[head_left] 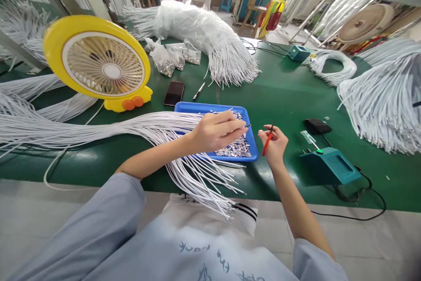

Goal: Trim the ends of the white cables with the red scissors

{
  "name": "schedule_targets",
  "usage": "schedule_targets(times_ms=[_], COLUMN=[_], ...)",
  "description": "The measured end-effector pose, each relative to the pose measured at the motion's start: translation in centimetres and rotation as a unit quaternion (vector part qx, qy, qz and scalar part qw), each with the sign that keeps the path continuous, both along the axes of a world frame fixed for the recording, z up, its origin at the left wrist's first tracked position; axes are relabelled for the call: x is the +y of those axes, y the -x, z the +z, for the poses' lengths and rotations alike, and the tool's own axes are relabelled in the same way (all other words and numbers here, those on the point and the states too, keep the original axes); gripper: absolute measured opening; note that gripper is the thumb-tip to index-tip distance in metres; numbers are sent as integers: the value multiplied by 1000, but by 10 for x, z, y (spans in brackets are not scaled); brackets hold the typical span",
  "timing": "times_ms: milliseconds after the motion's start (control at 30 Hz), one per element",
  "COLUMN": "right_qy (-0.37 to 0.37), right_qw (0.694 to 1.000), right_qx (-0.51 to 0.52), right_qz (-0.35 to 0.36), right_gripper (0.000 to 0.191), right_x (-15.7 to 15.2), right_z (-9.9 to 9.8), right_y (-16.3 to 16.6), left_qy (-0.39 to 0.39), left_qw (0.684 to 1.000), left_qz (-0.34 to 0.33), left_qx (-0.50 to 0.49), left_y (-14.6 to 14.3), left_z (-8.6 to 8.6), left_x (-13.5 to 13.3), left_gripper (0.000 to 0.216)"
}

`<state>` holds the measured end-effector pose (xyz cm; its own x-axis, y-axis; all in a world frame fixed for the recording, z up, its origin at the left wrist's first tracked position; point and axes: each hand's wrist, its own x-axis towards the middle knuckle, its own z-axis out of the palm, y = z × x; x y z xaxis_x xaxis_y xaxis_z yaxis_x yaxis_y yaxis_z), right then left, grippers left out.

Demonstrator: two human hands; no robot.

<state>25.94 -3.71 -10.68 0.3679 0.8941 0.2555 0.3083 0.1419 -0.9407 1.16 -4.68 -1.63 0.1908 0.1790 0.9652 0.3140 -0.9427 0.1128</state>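
My left hand [219, 132] is above a blue tray [254, 151] of small silvery metal parts [238, 147]. Its fingers are pinched together, and a thin dark wire end [247, 126] sticks out from the fingertips. My right hand [275, 147], just right of the tray, is closed on a small red-handled tool [267, 144] with a narrow dark tip pointing away from me; its exact kind is unclear. Under my left forearm a bundle of white cables [141, 124] runs in from the left, and its loose ends fan over the tray and the table's front edge.
A yellow fan [140, 46] stands at left, near a phone [174, 93] and a pen [199, 91]. Bagged metal parts [166, 62] and a wrapped cable bundle [197, 24] lie behind. At right are a teal device [332, 167] with a cord and more cables [378, 101].
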Motion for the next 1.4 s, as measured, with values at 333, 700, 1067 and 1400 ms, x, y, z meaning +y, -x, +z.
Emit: schedule_targets(times_ms=[333,700,1067,1400], right_qy=[-204,-318,-315,-330], right_qw=[976,940,935,928], right_qx=[75,112,147,153], right_qz=[-3,58,63,82], right_gripper=[17,13,15,12], right_x=[25,24,22,21], right_z=[95,128,131,131], right_y=[46,63,61,63], left_qy=[-181,11,269,290], left_qw=[962,819,754,747], left_qz=[-97,-233,64,20], left_qx=[178,524,596,598], left_y=[-9,-54,-16,-13], left_z=[-9,-72,-62,-66], left_x=[-22,-51,42,51], left_gripper=[11,31,23,25])
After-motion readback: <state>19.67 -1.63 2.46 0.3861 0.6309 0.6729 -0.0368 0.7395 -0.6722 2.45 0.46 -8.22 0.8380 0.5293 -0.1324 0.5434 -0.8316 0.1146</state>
